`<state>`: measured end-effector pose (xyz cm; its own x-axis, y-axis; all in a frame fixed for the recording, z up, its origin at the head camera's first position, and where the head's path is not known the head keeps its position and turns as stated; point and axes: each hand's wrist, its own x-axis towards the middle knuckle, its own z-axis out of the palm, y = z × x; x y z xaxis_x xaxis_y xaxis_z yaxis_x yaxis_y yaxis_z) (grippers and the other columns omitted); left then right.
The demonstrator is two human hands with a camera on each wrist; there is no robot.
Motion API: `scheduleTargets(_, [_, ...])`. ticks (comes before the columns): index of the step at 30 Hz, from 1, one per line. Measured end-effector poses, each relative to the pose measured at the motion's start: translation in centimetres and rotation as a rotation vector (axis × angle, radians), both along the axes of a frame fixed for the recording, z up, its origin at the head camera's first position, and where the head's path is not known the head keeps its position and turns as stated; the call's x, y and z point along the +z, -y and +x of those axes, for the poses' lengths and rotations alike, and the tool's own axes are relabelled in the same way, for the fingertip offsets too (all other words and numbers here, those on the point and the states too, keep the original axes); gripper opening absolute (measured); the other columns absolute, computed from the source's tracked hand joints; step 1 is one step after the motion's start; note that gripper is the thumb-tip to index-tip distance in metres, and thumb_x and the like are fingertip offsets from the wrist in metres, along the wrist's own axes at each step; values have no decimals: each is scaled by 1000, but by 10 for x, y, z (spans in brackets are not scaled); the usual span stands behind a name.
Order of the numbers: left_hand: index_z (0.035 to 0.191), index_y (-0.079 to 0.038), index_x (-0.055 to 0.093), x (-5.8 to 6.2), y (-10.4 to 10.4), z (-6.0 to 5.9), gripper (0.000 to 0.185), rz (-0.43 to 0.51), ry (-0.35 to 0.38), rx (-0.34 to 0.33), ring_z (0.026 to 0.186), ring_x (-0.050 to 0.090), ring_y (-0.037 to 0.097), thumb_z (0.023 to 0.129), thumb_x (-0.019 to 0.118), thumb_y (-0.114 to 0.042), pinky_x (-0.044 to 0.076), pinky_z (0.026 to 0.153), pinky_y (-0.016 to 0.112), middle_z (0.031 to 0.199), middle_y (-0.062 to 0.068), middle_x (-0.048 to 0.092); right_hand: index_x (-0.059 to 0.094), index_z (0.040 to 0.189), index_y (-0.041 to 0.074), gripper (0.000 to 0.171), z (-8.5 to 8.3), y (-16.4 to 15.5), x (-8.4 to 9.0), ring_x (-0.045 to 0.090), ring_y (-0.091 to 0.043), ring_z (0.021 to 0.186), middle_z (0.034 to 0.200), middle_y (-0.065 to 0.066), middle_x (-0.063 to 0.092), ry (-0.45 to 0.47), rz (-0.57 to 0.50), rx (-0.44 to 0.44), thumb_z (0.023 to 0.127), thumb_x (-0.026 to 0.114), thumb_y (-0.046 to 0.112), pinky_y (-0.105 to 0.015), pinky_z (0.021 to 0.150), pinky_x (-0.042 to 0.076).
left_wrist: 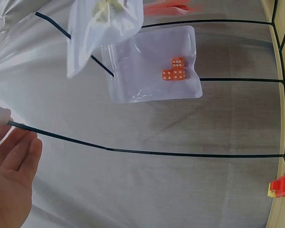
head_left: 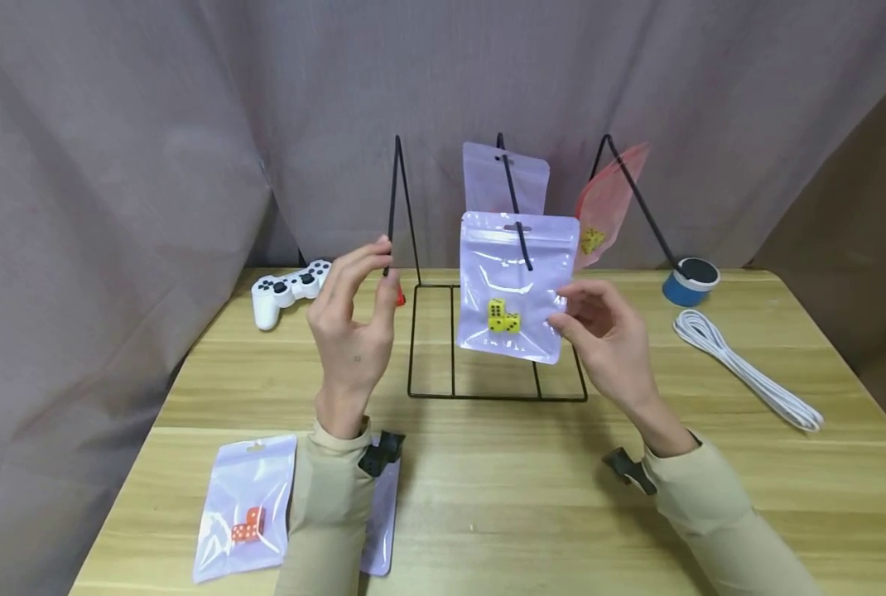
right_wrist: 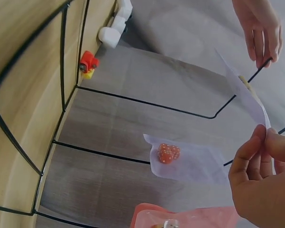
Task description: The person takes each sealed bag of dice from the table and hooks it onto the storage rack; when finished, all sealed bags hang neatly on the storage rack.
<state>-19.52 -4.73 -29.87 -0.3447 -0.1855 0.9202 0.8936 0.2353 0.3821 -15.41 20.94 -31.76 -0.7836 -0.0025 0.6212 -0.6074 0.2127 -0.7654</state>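
My right hand (head_left: 603, 331) pinches the right edge of a lilac zip bag (head_left: 480, 273) with yellow dice (head_left: 504, 317) inside. The middle prong (head_left: 523, 244) of a black wire rack (head_left: 480, 398) passes through this bag's hang hole. With thumb and fingers, my left hand (head_left: 355, 327) pinches the front end of the rack's left prong (head_left: 392, 207), which carries no bag. Farther back on the middle prong hangs another lilac bag (left_wrist: 147, 52), showing orange dice (left_wrist: 176, 70). A pink bag (head_left: 607, 207) with yellow dice hangs on the right prong (head_left: 647, 207).
A lilac bag (head_left: 227, 472) with orange-red dice lies front left; another bag (head_left: 382, 530) is partly under my left sleeve. Behind stand a white game controller (head_left: 286, 290), a small red-and-yellow toy (right_wrist: 88, 63) and a blue-and-white round container (head_left: 685, 288). A white cable (head_left: 748, 372) lies right.
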Motion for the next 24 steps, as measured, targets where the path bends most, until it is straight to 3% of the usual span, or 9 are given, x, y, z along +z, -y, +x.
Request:
scheduleTargets(10, [94, 9, 65, 2, -1, 0, 17, -10, 2, -13, 102, 63, 29, 90, 63, -8, 53, 89, 42, 105, 18, 66, 55, 108, -15, 31, -30, 1, 9, 57, -12, 73, 94, -6, 61, 61, -45, -13, 79, 63, -20, -17, 63, 54])
scheduleTargets(19, [94, 9, 65, -2, 0, 0, 17, -14, 8, -20, 101, 63, 29, 90, 63, -7, 53, 89, 42, 104, 18, 67, 57, 109, -11, 28, -50, 6, 11, 55, -13, 69, 84, -10, 56, 105, -17, -85, 82, 64, -14, -16, 58, 52])
scheduleTargets(24, [93, 9, 65, -1, 2, -4, 12, -6, -8, -13, 99, 64, 29, 88, 64, -1, 53, 88, 41, 103, 18, 67, 56, 109, -14, 27, -56, 17, 24, 56, -13, 69, 85, -12, 55, 161, -49, -80, 83, 62, -15, -18, 59, 53])
